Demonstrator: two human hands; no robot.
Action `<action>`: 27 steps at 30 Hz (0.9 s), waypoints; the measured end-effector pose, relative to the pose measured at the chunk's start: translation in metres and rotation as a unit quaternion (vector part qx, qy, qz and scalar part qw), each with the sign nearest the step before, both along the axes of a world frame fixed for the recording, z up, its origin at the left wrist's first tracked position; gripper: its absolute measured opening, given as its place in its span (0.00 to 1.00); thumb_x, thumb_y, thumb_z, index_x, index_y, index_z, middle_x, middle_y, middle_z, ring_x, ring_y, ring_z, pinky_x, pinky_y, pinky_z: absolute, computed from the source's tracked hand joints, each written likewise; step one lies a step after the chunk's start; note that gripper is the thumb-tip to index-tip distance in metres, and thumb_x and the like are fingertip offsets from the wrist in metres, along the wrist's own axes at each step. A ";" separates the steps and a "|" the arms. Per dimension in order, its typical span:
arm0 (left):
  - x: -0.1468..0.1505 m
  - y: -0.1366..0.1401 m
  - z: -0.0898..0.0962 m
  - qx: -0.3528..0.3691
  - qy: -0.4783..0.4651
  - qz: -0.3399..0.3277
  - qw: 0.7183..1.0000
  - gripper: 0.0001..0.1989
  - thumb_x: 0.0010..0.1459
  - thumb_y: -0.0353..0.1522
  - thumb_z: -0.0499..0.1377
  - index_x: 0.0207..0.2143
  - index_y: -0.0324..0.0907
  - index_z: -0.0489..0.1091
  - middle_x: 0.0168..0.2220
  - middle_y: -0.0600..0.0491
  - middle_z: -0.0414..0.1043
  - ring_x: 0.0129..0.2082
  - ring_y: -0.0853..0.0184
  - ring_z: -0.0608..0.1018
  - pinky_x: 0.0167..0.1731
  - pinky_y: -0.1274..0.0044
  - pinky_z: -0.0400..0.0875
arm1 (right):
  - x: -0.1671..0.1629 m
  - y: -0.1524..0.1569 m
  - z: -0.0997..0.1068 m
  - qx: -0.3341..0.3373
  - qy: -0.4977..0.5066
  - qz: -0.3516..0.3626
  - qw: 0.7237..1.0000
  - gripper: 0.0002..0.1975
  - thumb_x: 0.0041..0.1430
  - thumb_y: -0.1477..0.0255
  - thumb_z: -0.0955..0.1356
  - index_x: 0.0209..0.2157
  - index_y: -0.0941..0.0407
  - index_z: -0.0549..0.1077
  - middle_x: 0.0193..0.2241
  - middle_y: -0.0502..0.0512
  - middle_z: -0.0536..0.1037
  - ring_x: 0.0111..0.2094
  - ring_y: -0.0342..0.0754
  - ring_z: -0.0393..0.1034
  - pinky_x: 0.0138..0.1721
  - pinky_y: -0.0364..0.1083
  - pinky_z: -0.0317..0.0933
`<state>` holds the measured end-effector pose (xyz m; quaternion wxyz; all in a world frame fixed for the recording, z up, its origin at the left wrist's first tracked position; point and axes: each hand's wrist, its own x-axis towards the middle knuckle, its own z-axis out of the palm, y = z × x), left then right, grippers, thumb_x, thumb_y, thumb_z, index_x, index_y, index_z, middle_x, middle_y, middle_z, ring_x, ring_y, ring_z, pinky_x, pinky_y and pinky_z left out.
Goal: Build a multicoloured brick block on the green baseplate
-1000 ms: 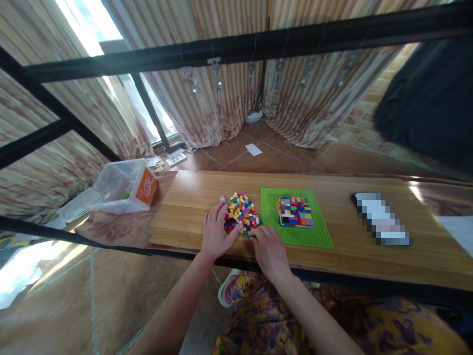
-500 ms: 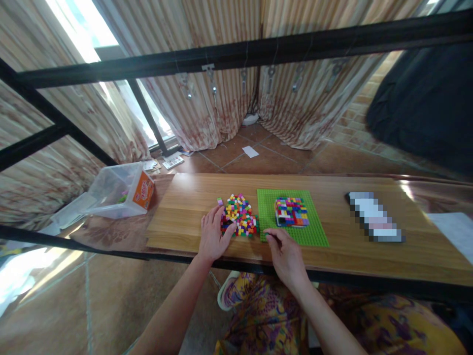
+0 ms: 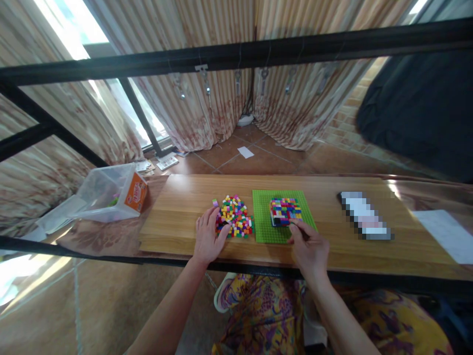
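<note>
A block of multicoloured toy bricks [image 3: 285,209] stands on a green studded baseplate [image 3: 260,219]. My right hand [image 3: 309,248] is at the near right corner of this block, thumb and fingers pinched together. Whatever may be between those fingertips is too small to make out. On the wooden board, left of the baseplate, lies a loose heap of small bricks [image 3: 236,216] in many colours. My left hand [image 3: 207,235] rests palm down against the heap's left side, fingers stretched and thumb apart. One pink and green brick [image 3: 215,202] lies just beyond its fingertips.
A clear plastic box [image 3: 107,192] with an orange label stands left of the wooden board [image 3: 177,197]. A phone with a blurred screen [image 3: 365,215] lies on the right, and a white sheet [image 3: 443,234] sits past it. A black metal bar [image 3: 236,58] crosses overhead.
My right hand has moved right, from the baseplate's near left corner to the near right corner of the brick block. My left hand stays beside the heap. The whole view has shifted slightly.
</note>
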<state>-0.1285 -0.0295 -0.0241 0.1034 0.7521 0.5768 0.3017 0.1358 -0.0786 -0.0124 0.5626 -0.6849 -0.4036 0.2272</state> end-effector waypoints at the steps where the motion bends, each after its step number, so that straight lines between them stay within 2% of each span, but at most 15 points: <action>1: 0.000 0.000 0.000 0.001 0.000 -0.001 1.000 0.27 0.66 0.44 0.51 0.62 0.40 0.61 0.61 0.39 0.65 0.61 0.54 0.67 0.61 0.60 0.60 | 0.000 0.000 0.000 -0.001 0.014 -0.005 1.000 0.15 0.56 0.59 0.70 0.37 0.55 0.80 0.27 0.54 0.81 0.21 0.46 0.71 0.27 0.46 0.66; 4: 0.000 0.000 0.000 0.000 0.001 0.001 1.000 0.27 0.66 0.44 0.51 0.62 0.40 0.61 0.61 0.40 0.65 0.62 0.54 0.67 0.61 0.60 0.60 | -0.002 0.001 0.001 -0.005 0.058 -0.005 0.998 0.14 0.54 0.59 0.71 0.36 0.55 0.80 0.29 0.54 0.82 0.23 0.47 0.73 0.28 0.47 0.68; 6: 0.000 0.000 0.001 -0.003 0.001 0.001 1.000 0.27 0.66 0.44 0.51 0.62 0.40 0.62 0.61 0.40 0.65 0.61 0.54 0.67 0.61 0.60 0.60 | -0.009 0.003 0.001 -0.007 0.057 0.029 0.998 0.14 0.53 0.60 0.72 0.37 0.55 0.80 0.30 0.55 0.82 0.25 0.48 0.75 0.30 0.47 0.69; 8: 0.001 0.000 0.001 -0.004 0.000 -0.001 1.000 0.27 0.66 0.44 0.52 0.62 0.39 0.62 0.61 0.39 0.65 0.62 0.54 0.67 0.61 0.60 0.59 | -0.019 0.006 0.002 -0.009 0.005 0.091 0.996 0.13 0.55 0.61 0.71 0.38 0.54 0.81 0.32 0.55 0.82 0.30 0.49 0.76 0.34 0.48 0.70; 11: 0.001 0.000 0.000 0.000 -0.002 -0.003 1.000 0.27 0.66 0.43 0.52 0.61 0.38 0.62 0.61 0.39 0.65 0.62 0.54 0.67 0.62 0.60 0.59 | -0.042 0.015 0.004 -0.009 -0.118 0.184 0.976 0.11 0.59 0.66 0.68 0.37 0.54 0.81 0.34 0.57 0.82 0.35 0.51 0.76 0.39 0.49 0.68; 15: 0.000 0.000 -0.001 0.006 -0.004 -0.005 1.000 0.26 0.66 0.43 0.53 0.61 0.40 0.62 0.62 0.39 0.65 0.62 0.54 0.67 0.61 0.60 0.59 | -0.070 0.033 0.006 -0.017 -0.205 0.235 0.950 0.13 0.61 0.73 0.64 0.39 0.56 0.81 0.35 0.59 0.81 0.37 0.51 0.76 0.41 0.49 0.67; 20: 0.000 0.001 -0.003 0.012 -0.007 -0.008 1.000 0.26 0.65 0.43 0.54 0.61 0.40 0.62 0.62 0.39 0.65 0.61 0.54 0.68 0.60 0.60 0.60 | -0.075 0.042 0.005 -0.005 -0.205 0.231 0.951 0.16 0.61 0.74 0.63 0.45 0.57 0.80 0.38 0.60 0.81 0.38 0.52 0.75 0.44 0.51 0.68; 24: 0.000 0.000 -0.002 0.009 -0.008 -0.008 1.000 0.26 0.65 0.43 0.54 0.61 0.39 0.62 0.62 0.39 0.65 0.61 0.53 0.67 0.61 0.59 0.60 | -0.055 0.033 0.004 0.024 -0.162 0.215 0.963 0.12 0.62 0.69 0.65 0.37 0.56 0.80 0.35 0.59 0.81 0.37 0.52 0.76 0.42 0.51 0.68; 27: 0.000 0.000 -0.002 0.010 -0.009 -0.006 1.000 0.26 0.65 0.43 0.53 0.60 0.39 0.63 0.61 0.39 0.66 0.61 0.53 0.67 0.61 0.59 0.60 | -0.031 0.024 0.002 0.018 -0.103 0.169 0.980 0.11 0.60 0.64 0.68 0.35 0.55 0.80 0.36 0.59 0.82 0.37 0.53 0.77 0.42 0.52 0.70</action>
